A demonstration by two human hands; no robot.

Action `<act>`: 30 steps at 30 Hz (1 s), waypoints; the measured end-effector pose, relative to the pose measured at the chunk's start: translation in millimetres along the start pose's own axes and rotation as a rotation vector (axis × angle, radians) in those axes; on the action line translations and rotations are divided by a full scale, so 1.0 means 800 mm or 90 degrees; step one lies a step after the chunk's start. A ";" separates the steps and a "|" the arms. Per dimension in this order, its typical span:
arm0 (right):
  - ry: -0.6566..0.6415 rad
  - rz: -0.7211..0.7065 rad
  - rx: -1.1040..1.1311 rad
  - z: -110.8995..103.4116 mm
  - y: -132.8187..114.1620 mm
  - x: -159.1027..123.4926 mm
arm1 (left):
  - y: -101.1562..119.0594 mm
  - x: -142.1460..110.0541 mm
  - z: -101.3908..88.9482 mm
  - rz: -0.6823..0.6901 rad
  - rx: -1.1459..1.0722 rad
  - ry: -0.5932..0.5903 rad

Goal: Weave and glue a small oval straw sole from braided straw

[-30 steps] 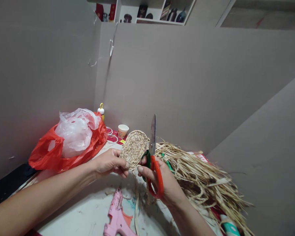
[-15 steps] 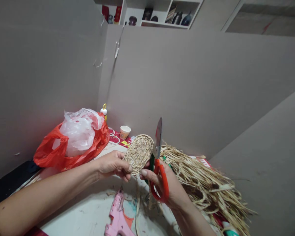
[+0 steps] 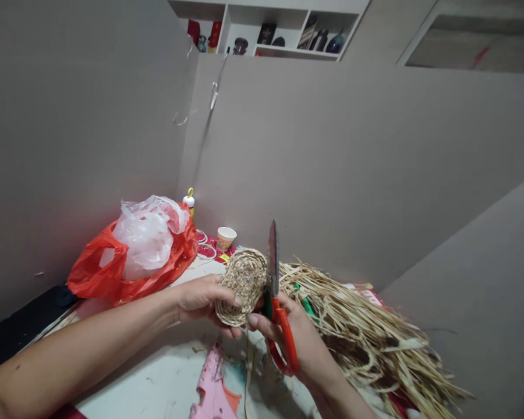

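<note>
An oval woven straw piece (image 3: pixel 244 281) is held over the table by my left hand (image 3: pixel 212 299), whose thumb lies across its face while the fingers go behind it. My right hand (image 3: pixel 290 331) carries scissors (image 3: pixel 283 331) with red-orange handles, their blades pointing up beside the piece's right edge. The thumb of that same hand is at the piece's lower right edge; its fingertips are partly hidden behind. From the piece a straw strand (image 3: pixel 248 366) hangs down. Below my hands lies a pink glue gun (image 3: pixel 212 384), partly cut off by the frame.
A heap of dry straw strands (image 3: pixel 375 331) covers the right of the white table (image 3: pixel 157 372). At left sits a red plastic bag (image 3: pixel 98 262) with a clear bag (image 3: pixel 148 238) in it. A paper cup (image 3: pixel 226 238) stands at the back, near grey partition walls (image 3: pixel 332 163).
The woven piece has tilted and shifted slightly, and my left thumb now reaches further over its face. The scissors stand a little more upright. The whole view has moved a little.
</note>
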State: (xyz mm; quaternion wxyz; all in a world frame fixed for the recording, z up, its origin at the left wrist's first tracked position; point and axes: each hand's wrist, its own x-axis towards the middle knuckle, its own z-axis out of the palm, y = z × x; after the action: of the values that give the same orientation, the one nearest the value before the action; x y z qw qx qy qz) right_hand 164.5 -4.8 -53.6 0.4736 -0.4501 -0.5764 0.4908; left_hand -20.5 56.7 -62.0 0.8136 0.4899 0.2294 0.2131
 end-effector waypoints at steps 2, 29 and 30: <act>0.000 0.002 -0.006 0.001 0.001 0.001 | -0.002 0.000 0.001 0.016 0.016 0.020; 0.003 0.001 -0.036 -0.022 -0.005 0.009 | 0.037 -0.020 0.016 0.230 0.080 0.249; 0.010 -0.001 -0.045 -0.027 -0.006 0.011 | 0.045 -0.025 0.013 0.257 0.070 0.265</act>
State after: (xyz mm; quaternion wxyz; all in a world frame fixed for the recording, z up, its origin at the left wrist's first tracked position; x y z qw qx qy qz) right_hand 184.7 6.5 -46.3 0.4623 -0.4696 -0.5902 0.4663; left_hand -34.7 53.6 -21.9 0.6622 0.5151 0.3003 0.4539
